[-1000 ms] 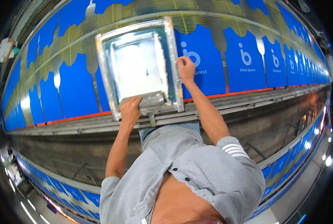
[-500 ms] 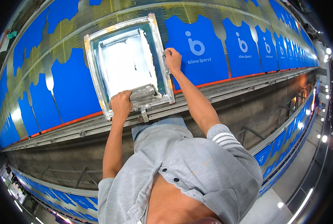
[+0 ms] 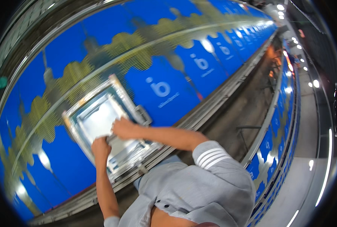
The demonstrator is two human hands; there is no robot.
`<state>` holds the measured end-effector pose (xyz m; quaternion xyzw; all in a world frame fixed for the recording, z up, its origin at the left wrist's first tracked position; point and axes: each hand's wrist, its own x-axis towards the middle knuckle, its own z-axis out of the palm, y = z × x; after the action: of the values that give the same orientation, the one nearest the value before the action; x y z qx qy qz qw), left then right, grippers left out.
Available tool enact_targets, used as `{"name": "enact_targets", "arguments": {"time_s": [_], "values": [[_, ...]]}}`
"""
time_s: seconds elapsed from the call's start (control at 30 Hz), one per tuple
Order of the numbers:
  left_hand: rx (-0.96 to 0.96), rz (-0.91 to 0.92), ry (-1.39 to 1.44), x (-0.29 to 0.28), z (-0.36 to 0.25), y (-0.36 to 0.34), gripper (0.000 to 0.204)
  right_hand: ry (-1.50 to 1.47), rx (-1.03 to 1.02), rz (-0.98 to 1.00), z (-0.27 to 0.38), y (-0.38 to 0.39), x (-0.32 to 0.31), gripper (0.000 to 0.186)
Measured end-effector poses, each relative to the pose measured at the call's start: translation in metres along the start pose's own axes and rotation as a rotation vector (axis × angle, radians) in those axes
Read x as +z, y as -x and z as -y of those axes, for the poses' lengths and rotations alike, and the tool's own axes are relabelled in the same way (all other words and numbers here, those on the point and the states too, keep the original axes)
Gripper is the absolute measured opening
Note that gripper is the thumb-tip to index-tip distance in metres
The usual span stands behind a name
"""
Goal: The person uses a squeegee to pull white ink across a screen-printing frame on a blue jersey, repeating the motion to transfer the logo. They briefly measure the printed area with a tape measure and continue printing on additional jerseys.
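A screen-printing frame (image 3: pixel 88 99) with a pale metal rim lies over the blue fabric pieces at the table's near edge. White ink (image 3: pixel 100 115) covers much of its mesh. My left hand (image 3: pixel 101 147) is closed on the left end of a squeegee (image 3: pixel 118 145) inside the frame. My right hand (image 3: pixel 124 128) is closed at the squeegee's other end, close beside the left one. Motion blur softens both hands, and the fingers hide much of the handle. A metal handle (image 3: pixel 142 115) sticks out from the frame's right side.
Blue shirt-shaped pieces (image 3: pixel 161 90) with white printed marks run along the long table to the right; plain blue pieces (image 3: pixel 64 166) lie left. A metal rail (image 3: pixel 191 120) edges the table. Another table of blue pieces (image 3: pixel 268 151) stands across the aisle at right.
My right hand has left the frame's right side and joined the left on the squeegee. The squeegee has moved from the frame's near end toward its middle. My view has turned.
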<state>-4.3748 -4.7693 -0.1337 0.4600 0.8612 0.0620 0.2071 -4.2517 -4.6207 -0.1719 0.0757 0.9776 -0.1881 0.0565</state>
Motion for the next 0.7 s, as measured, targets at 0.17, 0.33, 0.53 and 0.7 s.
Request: {"name": "enact_targets", "arguments": {"time_s": [0.17,0.33,0.53,0.7], "values": [[0.039,-0.069,-0.139,-0.037,0.055,-0.114,0.021,0.058,0.059,-0.005,-0.067,-0.102,-0.034,0.017],[0.027,-0.048,-0.156,-0.06,0.072,-0.172,0.024,0.028,0.079,-0.024,-0.097,-0.144,-0.062,0.022],[0.094,-0.215,-0.04,-0.02,0.068,-0.11,0.033,0.039,-0.001,-0.118,-0.062,-0.094,-0.033,0.016],[0.097,-0.23,0.051,0.013,0.042,-0.013,0.031,-0.056,-0.012,-0.211,-0.007,-0.007,-0.012,0.012]]}}
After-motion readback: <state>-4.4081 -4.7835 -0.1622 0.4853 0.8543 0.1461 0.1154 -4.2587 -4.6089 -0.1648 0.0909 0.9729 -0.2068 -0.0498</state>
